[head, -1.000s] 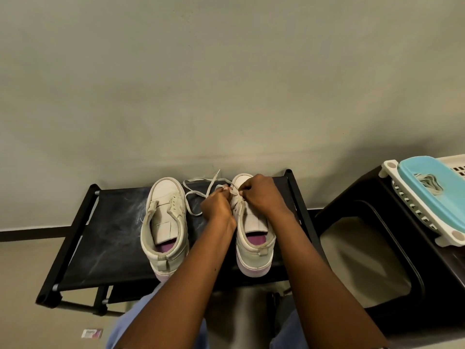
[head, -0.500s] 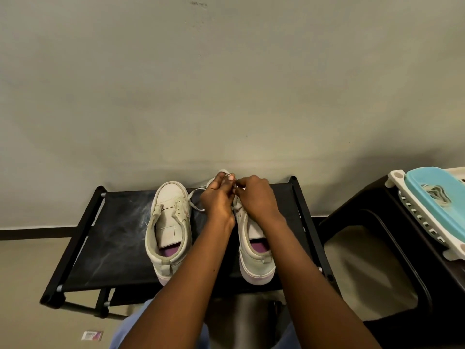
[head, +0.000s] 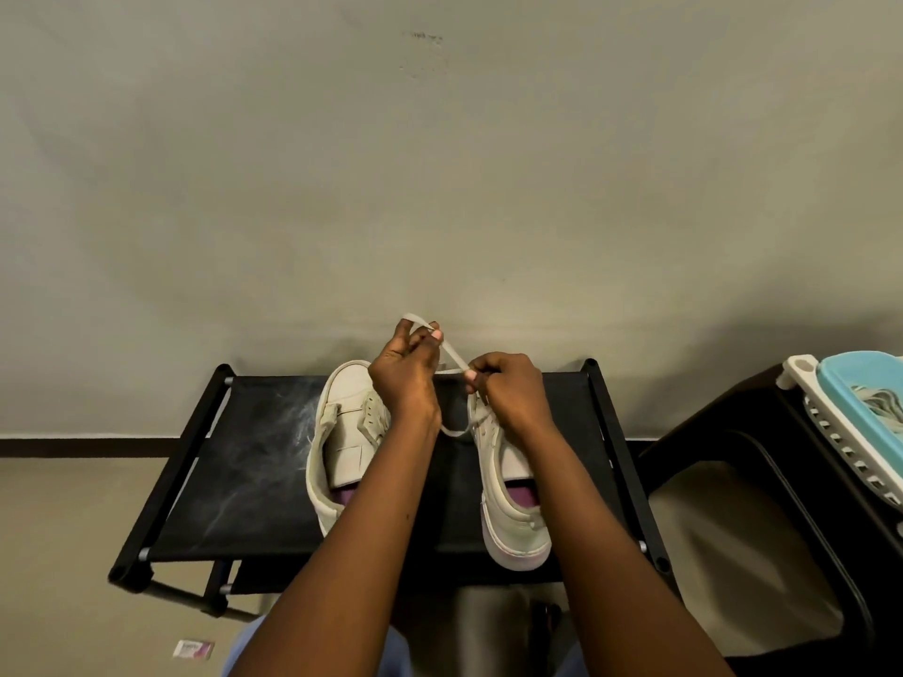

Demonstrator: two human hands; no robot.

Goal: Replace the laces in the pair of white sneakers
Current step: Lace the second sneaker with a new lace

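Both hands pinch one flat white lace (head: 452,355). The left hand (head: 403,383) holds it up high between thumb and fingertips, with a short end sticking out above. The right hand (head: 510,395) nips it lower down, just over the front of the right sneaker (head: 518,525). Below the hands a slack loop of lace hangs towards that shoe's eyelets. The left sneaker (head: 342,447) stands just beside it on the black rack (head: 234,486), toes to the wall, and I see no lace in its eyelets.

She looks to be drawing the lace through the right shoe, with the left one still to do. To do it well, she should keep the lace flat and untwisted between the pinches. She should pull the slack loop snug before going on to the next eyelet. She should also check that both ends come out even, steadying the shoe so it doesn't slide on the fabric shelf.

Off to the right, a white slotted basket (head: 830,447) sits on a dark stand (head: 733,432). A blue tub (head: 845,383) rests in it, holding some pale, tangled strips (head: 879,408). They may be laces, though I can't tell for sure from here.
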